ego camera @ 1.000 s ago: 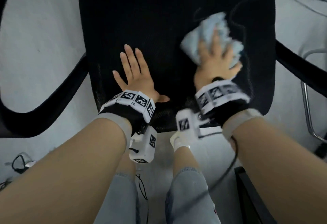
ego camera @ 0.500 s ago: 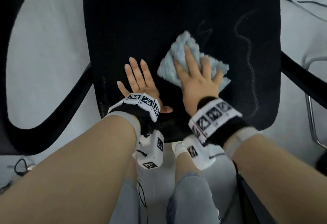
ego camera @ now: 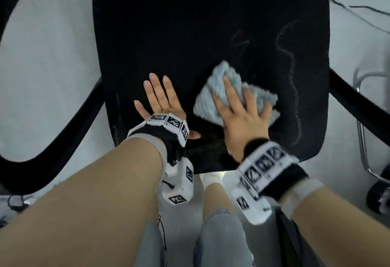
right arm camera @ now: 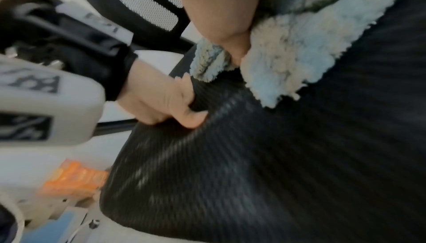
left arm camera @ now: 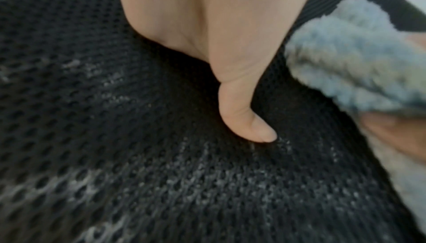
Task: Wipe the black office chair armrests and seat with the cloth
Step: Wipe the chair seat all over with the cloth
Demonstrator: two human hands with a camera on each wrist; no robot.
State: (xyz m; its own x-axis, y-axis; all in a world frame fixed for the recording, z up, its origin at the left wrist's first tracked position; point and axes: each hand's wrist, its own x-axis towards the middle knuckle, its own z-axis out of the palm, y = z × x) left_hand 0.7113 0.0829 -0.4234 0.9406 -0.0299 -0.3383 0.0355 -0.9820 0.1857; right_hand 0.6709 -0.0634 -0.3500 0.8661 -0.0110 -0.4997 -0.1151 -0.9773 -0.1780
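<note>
Cloth, pale blue and fluffy, now lies on the front middle of the black mesh seat, having swept from the right-hand part of the seat toward the centre and then a little back to the right over the last second; I read this as a side-to-side wiping stroke in progress, with the seat under way and the armrests, left armrest and right armrest, not being touched now. My right hand presses flat on the cloth, fingers spread and straight, thumb tucked at its near edge. My left hand stays planted palm-down on the seat just beside the cloth, fingers extended, thumb splayed, holding nothing, apparently bracing the chair.
</note>
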